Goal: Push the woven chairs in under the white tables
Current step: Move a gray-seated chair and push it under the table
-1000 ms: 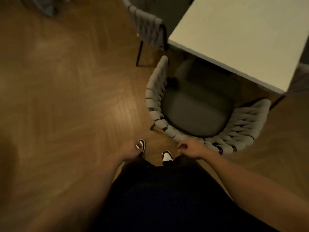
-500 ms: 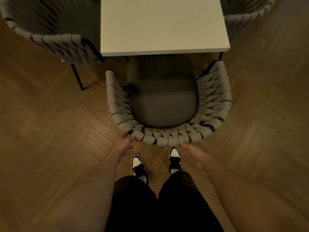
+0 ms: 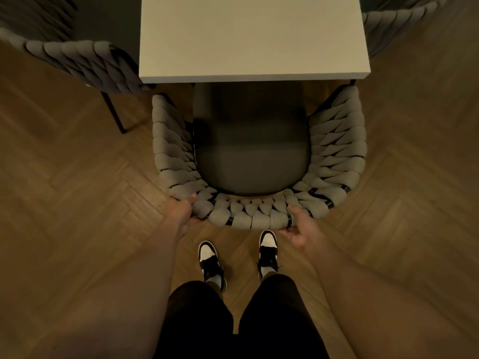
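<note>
A woven chair [image 3: 337,151] with a pale braided back and a dark green seat stands right in front of me, facing a white table [image 3: 251,37]. The front of its seat is tucked under the table's near edge. My left hand [image 3: 182,213] grips the curved backrest at its left rear. My right hand [image 3: 298,226] holds the backrest at its right rear, thumb on top and fingers underneath.
A second woven chair [image 3: 77,60] stands at the table's left side, with a thin black leg [image 3: 114,112] on the floor. A third woven chair [image 3: 394,24] shows at the top right. Herringbone wood floor [image 3: 77,203] lies all around; my feet stand just behind the chair.
My view swung round until I stand square behind the chair. Both hands moved forward from open air onto the backrest and took hold of it.
</note>
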Demonstrator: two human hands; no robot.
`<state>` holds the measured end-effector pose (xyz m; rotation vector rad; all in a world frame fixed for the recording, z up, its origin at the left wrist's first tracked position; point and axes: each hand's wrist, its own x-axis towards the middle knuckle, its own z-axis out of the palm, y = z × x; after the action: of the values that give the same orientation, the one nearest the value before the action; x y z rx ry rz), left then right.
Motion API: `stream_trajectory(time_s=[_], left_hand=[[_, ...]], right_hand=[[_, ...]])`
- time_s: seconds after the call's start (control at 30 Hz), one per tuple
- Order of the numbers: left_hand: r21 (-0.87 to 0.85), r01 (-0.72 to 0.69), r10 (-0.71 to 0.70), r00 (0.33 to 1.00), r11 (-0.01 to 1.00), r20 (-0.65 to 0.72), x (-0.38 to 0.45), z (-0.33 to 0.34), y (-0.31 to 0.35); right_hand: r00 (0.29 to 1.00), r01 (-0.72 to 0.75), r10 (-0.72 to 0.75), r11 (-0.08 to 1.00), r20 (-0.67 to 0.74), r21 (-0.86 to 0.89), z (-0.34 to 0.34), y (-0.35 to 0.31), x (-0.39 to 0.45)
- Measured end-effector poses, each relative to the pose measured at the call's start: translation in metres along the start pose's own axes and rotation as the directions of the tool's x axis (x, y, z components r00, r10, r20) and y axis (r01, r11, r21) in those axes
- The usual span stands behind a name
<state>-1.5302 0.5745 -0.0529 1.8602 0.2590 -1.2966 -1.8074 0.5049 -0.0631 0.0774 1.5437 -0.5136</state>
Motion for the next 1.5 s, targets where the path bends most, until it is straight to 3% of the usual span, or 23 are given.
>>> stream_trajectory(time_s=[1.0,1.07,1.13,1.17,1.2,1.23,1.3,1.33,1.4,1.43,1.5], left_hand=[[-0.015,-0.044,0.044,0.999,0.999,0.007,0.000,0.006,0.011],[-0.014,-0.026,0.026,1.000,1.000,0.005,0.003,0.006,0.009],[0.029,-0.043,0.044,0.998,0.999,-0.046,0.003,0.007,0.007],[0.157,-0.090,0.110,0.986,0.983,-0.127,0.005,0.006,0.005],[0.367,-0.145,0.228,0.955,0.919,-0.192,0.004,0.005,0.001],[0.578,-0.201,0.372,0.908,0.791,-0.192,0.002,0.006,-0.003],[0.821,-0.378,0.632,0.775,0.428,0.028,-0.010,0.013,-0.015],[0.841,-0.485,0.684,0.699,0.238,0.210,-0.018,0.020,-0.022],[0.791,-0.607,0.585,0.615,-0.077,0.529,-0.031,0.042,-0.036],[0.761,-0.625,0.477,0.624,-0.172,0.620,-0.037,0.054,-0.043],[0.732,-0.622,0.283,0.675,-0.279,0.682,-0.044,0.073,-0.054]], right_hand=[[0.998,0.031,-0.026,0.997,0.062,-0.076,0.008,-0.008,0.004],[0.998,0.011,-0.002,0.992,0.069,-0.125,0.006,-0.012,-0.003],[0.998,-0.004,0.025,0.947,0.062,-0.322,0.001,-0.016,-0.014],[0.999,0.002,0.023,0.864,0.043,-0.504,-0.001,-0.020,-0.021],[1.000,0.027,-0.013,0.700,0.026,-0.714,-0.005,-0.024,-0.027],[0.995,0.076,-0.096,0.454,0.036,-0.888,-0.010,-0.029,-0.031],[0.909,0.198,-0.360,-0.075,0.212,-0.977,-0.022,-0.038,-0.032],[0.804,0.277,-0.465,-0.257,0.370,-0.926,-0.026,-0.041,-0.033],[0.547,0.443,-0.523,-0.481,0.653,-0.756,-0.026,-0.049,-0.032],[0.502,0.492,-0.458,-0.546,0.734,-0.678,-0.023,-0.052,-0.029],[0.612,0.484,-0.251,-0.630,0.749,-0.607,-0.014,-0.057,-0.020]])
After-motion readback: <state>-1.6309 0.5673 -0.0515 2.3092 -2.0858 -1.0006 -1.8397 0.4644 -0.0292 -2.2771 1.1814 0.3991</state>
